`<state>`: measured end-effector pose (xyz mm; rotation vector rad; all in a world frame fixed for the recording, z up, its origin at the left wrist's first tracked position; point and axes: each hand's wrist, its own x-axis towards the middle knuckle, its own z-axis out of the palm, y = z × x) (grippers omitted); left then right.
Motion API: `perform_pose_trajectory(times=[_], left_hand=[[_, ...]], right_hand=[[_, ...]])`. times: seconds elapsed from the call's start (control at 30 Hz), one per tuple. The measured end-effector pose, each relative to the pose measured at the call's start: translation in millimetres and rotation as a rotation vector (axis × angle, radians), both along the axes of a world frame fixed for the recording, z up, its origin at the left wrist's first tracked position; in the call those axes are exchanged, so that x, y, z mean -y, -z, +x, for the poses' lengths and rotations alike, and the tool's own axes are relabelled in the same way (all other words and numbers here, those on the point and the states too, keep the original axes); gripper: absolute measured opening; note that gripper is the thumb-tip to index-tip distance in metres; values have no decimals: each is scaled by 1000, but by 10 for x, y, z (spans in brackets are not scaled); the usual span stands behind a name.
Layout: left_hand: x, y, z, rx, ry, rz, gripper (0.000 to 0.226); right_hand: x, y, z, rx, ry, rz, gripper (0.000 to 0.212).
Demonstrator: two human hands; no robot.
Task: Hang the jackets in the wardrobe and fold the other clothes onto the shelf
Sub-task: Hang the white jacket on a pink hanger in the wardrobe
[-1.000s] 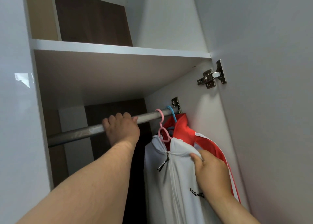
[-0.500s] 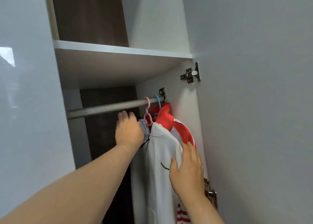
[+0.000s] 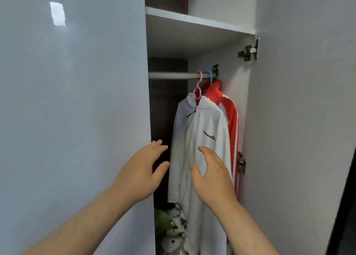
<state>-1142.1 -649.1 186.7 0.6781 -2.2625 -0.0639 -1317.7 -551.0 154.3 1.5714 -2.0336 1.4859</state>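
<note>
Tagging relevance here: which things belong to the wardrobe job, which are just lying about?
Job: white jacket, red jacket, pink hanger, blue hanger, rail, shelf, left hand, right hand.
Lying about: door, hinge, bottom heap (contents unclear).

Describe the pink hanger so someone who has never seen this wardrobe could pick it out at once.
Inside the open wardrobe, find the metal rail under the white shelf. Two hanger hooks sit near its right end; the pink hanger is the left one, carrying the white zip jacket. Its neighbour, the blue hanger, holds the red jacket.
</note>
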Motion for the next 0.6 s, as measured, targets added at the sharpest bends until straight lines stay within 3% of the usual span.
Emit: perform_pose_trajectory(times=[0.4,0.6], left_hand=[[-434,689,1985,-138,-348,121,65],[-901,1046,3241,-284,-722,253,34]], right_hand=[[209,262,1541,-207,-524,202,50],[501,681,2803,-227,-899,332,47]])
